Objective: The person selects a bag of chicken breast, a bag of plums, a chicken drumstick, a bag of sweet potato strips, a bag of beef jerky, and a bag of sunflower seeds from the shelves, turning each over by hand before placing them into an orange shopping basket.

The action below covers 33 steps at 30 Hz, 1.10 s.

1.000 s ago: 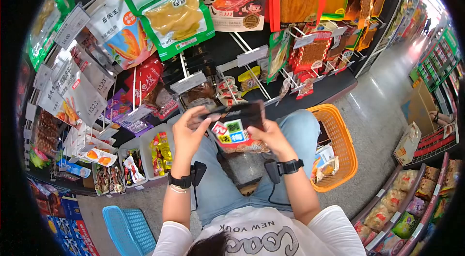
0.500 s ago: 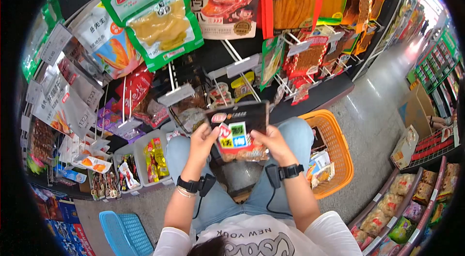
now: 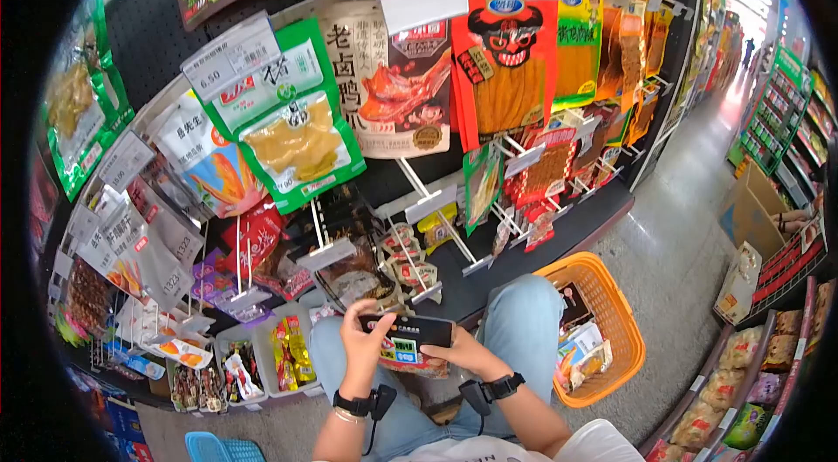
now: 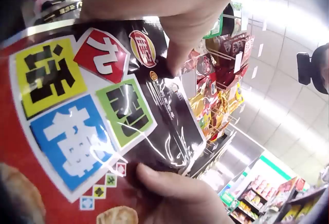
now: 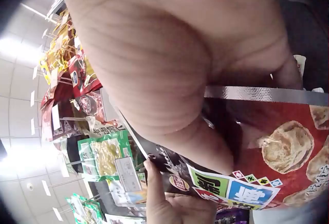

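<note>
Both hands hold a black and red snack bag over the lap, with four coloured squares of large characters on its front. My left hand grips one side, thumb on the front face. On the other side, my right hand pinches the bag with its thumb across the front. The left wrist view shows the bag's glossy black top and red lower part close up. Pictures of round wrinkled pieces are printed on the red part in the right wrist view.
Hanging snack packets and price tags fill the rack ahead. An orange basket with packets stands beside the right knee. Grey bins of small packs sit at left, near a blue basket. Packaged goods line the right side.
The head view has tilted up, showing more of the rack. The left hand has shifted its hold to the bag's side, and the bag's top edge now tips toward the viewer.
</note>
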{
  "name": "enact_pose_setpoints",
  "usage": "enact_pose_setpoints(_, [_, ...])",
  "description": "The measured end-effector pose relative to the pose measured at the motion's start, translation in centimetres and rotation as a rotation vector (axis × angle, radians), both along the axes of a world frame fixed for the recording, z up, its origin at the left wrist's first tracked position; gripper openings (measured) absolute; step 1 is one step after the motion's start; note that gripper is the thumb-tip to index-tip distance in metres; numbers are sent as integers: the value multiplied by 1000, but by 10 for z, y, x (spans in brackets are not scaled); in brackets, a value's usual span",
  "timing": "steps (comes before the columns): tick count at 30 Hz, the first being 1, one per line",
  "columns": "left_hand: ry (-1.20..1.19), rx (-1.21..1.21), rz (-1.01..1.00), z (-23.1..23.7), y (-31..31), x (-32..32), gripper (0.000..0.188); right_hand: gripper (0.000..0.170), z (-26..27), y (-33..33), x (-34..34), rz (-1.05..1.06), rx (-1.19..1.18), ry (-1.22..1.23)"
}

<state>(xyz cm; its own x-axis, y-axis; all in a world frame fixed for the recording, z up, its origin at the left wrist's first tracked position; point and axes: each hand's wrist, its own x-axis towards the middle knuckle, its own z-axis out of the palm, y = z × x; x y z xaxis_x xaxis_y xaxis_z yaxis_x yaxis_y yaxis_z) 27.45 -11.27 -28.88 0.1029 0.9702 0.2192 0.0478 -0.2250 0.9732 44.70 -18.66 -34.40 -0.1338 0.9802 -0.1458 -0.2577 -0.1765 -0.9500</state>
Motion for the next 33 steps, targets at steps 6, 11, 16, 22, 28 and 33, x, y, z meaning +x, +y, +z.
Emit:
enact_pose_setpoints(6, [92,-46,-19,-24,-4,2,22,14,31,7,13,-302,183,-53])
enact_pose_setpoints(11, [9,-9,-20,-20,-8,19,23,16,34,7,13,-465,306,-258])
enact_pose_setpoints(16, [-21,0,-39,-24,-12,21,22,21,39,3,7,-607,345,-433])
enact_pose_setpoints(22, [20,-6,-71,-16,-21,20,19,26,44,-1,-1,-681,308,-476])
enact_pose_setpoints(28, [-2,10,-45,-21,-21,16,17,29,48,-2,1,-655,374,-520])
enact_pose_setpoints(33, [-8,-51,-65,-12,-27,17,16,28,43,-3,2,-623,380,-510])
